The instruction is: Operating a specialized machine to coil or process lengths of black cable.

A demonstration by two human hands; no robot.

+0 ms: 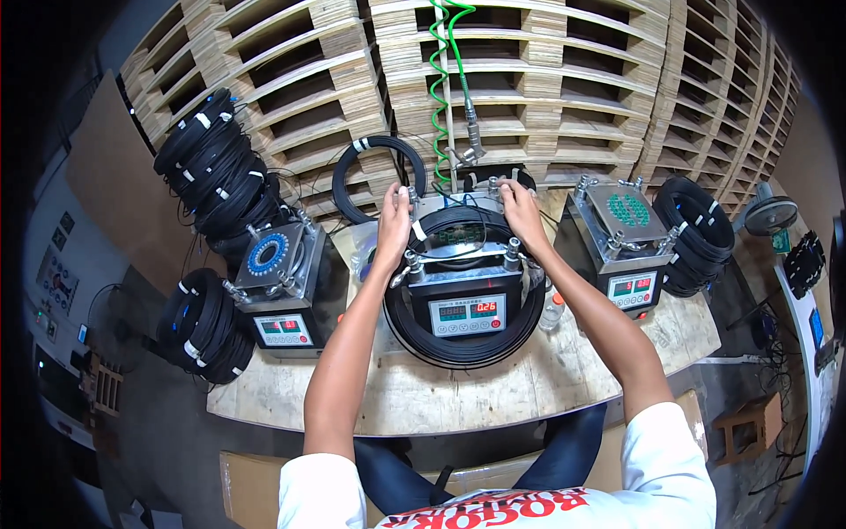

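Observation:
A bench machine (pixel 467 310) with a lit digital panel stands in front of me on the table. A large coil of black cable (pixel 405 328) hangs around it, down past its front, and a white tie shows at its upper left. My left hand (pixel 394 225) is closed at the far left corner post of the machine's top. At the far right corner post (pixel 494 185), the fingers of my right hand (pixel 522 216) are curled around the metal knob. Two more posts with knobs stand at the near corners, untouched.
Similar machines stand at left (pixel 282 322) and right (pixel 630 286). Stacked black cable coils (pixel 220 181) rise at the left; more coils (pixel 696 229) lie at the right. A green spiral air hose (pixel 438 97) hangs behind. A small bottle (pixel 552 312) stands beside the middle machine.

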